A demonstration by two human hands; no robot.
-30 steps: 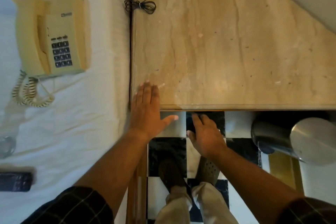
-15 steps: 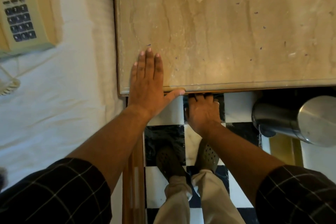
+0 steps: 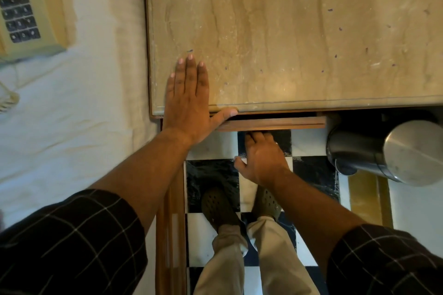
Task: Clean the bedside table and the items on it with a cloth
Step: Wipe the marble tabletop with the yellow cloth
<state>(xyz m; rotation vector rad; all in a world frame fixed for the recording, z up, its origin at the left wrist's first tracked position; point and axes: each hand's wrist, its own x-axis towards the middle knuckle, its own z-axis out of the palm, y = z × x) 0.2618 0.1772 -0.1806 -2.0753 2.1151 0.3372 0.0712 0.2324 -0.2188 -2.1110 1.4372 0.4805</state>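
Observation:
The bedside table [image 3: 299, 31] has a beige marble top with small dark specks. My left hand [image 3: 189, 100] lies flat and open on its front left corner, thumb along the front edge. Just under that edge a wooden drawer front [image 3: 271, 124] sticks out a little. My right hand [image 3: 261, 158] is below it, with its fingers hooked under the drawer front and their tips hidden. No cloth is in view.
A cream push-button telephone [image 3: 24, 14] with a coiled cord lies on the white bed [image 3: 84, 115] to the left. A steel pedal bin [image 3: 388, 153] stands on the checkered floor at the right. My shoes [image 3: 220, 208] are below the drawer.
The drawer front has come out from under the table top with my right hand on it. My left hand has slid further onto the marble top.

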